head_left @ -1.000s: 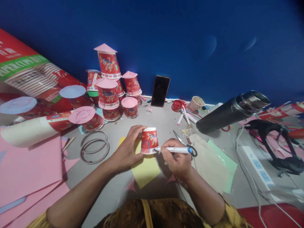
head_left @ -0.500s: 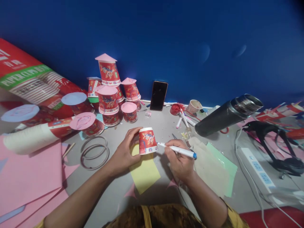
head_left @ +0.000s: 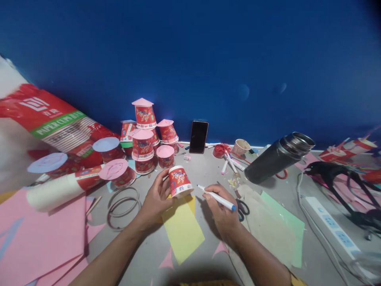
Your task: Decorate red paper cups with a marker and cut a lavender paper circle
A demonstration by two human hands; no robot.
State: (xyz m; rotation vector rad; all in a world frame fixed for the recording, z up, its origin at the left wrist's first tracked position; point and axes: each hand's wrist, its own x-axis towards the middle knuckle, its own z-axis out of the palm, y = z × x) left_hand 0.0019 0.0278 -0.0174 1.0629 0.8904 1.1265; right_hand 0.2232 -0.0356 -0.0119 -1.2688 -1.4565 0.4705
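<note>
A red patterned paper cup [head_left: 180,182], upside down and tilted, is gripped by my left hand [head_left: 156,198] around its left side. My right hand [head_left: 222,210] holds a white marker with a blue end [head_left: 220,200], its dark tip pointing left and a short gap away from the cup. Under the cup lies a yellow paper sheet [head_left: 183,230]. Black-handled scissors [head_left: 243,209] are just right of my right hand, partly hidden.
Stacked cups with pink paper tops [head_left: 143,149] stand back left, near a bag of cups [head_left: 56,119]. A phone [head_left: 199,137] leans on the blue wall. To the right are a dark flask [head_left: 276,157], green paper [head_left: 285,222] and a power strip [head_left: 330,222].
The cup has turned and tilted in my left hand. The marker tip has moved away from the cup's edge. The camera view has shifted, and the scissors show more.
</note>
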